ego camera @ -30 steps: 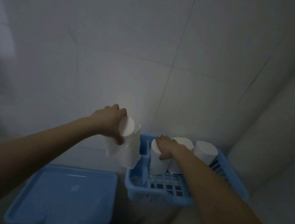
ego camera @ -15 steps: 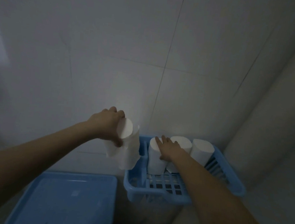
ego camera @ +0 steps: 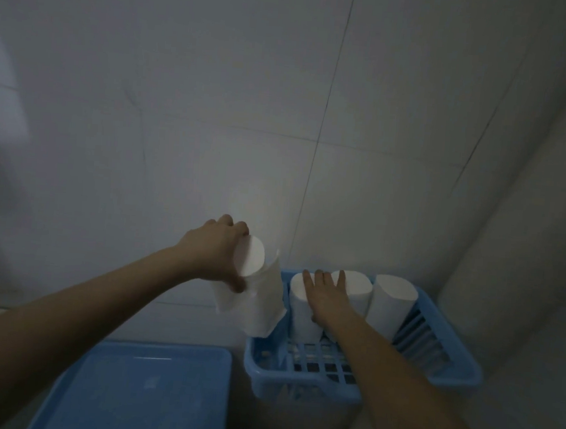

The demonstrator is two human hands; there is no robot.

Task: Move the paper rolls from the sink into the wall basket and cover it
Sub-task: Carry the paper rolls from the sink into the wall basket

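A blue slatted wall basket (ego camera: 458, 375) hangs in the tiled corner with three white paper rolls standing along its back: a left roll (ego camera: 301, 309), a middle roll (ego camera: 357, 284) and a right roll (ego camera: 391, 305). My right hand (ego camera: 327, 295) lies flat with spread fingers over the left and middle rolls. My left hand (ego camera: 215, 254) grips another white paper roll (ego camera: 255, 290) with a loose hanging sheet, held in the air just left of the basket's left rim.
A flat blue plastic lid or tray (ego camera: 139, 392) lies below left of the basket. White tiled walls (ego camera: 283, 112) close in behind and on the right. The room is dim.
My right hand has let go of the left roll and opened, its fingers now spread flat on top. My left hand with its roll has barely moved.
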